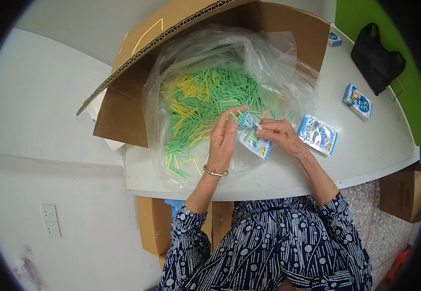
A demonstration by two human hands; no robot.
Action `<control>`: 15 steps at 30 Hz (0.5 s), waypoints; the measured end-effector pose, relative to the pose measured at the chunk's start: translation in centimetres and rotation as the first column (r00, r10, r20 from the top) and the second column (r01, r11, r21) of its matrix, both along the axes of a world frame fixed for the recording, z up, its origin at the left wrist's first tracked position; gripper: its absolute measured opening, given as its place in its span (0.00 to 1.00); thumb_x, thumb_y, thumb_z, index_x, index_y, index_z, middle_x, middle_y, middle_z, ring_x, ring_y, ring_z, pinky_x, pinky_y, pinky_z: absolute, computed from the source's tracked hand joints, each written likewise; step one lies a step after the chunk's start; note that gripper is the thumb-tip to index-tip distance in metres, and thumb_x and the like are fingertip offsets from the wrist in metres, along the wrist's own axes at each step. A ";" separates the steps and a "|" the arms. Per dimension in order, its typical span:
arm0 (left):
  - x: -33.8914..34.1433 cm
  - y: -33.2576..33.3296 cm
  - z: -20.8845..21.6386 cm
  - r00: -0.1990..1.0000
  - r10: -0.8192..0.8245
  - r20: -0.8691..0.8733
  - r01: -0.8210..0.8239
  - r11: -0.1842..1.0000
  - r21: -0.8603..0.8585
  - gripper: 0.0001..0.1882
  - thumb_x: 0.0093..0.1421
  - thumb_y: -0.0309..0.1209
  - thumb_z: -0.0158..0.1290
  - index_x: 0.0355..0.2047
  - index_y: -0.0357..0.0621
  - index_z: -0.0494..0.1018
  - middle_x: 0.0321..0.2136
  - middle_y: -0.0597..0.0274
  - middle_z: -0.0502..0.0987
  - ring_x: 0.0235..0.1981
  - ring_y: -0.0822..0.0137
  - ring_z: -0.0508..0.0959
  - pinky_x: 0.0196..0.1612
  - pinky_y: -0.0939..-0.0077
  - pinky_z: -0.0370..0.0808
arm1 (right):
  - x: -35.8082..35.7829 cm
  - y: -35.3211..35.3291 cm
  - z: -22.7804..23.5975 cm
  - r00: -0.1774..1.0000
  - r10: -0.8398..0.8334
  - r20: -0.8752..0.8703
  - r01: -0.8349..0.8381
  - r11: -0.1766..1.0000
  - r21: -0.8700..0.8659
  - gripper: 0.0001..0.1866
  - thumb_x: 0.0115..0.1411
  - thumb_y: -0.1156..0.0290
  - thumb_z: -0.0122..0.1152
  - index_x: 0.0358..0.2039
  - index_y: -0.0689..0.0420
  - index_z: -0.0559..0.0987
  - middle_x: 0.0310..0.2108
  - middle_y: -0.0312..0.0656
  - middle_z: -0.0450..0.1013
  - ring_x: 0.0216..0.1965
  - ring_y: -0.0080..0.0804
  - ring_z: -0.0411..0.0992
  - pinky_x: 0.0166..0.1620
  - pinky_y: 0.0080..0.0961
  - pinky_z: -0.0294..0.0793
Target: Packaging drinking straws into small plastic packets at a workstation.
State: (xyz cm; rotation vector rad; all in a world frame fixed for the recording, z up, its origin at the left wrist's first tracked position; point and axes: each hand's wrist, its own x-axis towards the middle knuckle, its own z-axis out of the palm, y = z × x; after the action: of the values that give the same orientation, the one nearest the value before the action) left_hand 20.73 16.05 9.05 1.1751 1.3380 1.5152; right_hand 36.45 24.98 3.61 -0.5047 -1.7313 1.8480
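Note:
My left hand (221, 141), with a metal bangle at its wrist, is closed on a few thin green sticks (233, 116) at the mouth of a small blue-and-white packet (260, 147). My right hand (284, 137) pinches the packet's other side between thumb and fingers. Some green shows through the packet's clear part. Behind my hands, a heap of green and yellow sticks (210, 94) fills a clear plastic bag (159, 104). How many sticks my left fingers hold is hidden.
An open cardboard carton (120, 111) surrounds the bag on the white table (356, 157). Flat blue-and-white packets (318, 135) lie right of my right hand. Farther right are a small box (358, 102) and a black bag (378, 60). Cartons (153, 223) stand below the table.

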 end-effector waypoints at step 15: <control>1.1 1.4 -2.7 0.973 -0.064 -0.220 0.056 0.997 -0.043 0.19 0.55 0.23 0.56 0.47 0.36 0.69 0.42 0.62 0.74 0.42 0.75 0.73 0.44 0.82 0.71 | 2.0 0.3 -1.3 0.983 0.126 0.137 -0.104 0.982 -0.159 0.12 0.55 0.65 0.64 0.26 0.62 0.81 0.21 0.27 0.67 0.23 0.11 0.59 0.24 0.16 0.56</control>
State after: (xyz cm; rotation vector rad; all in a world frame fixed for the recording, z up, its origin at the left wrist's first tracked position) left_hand 21.87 17.45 6.31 1.3805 1.4558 1.3409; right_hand 38.46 25.24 2.32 -0.6262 -1.7550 2.0826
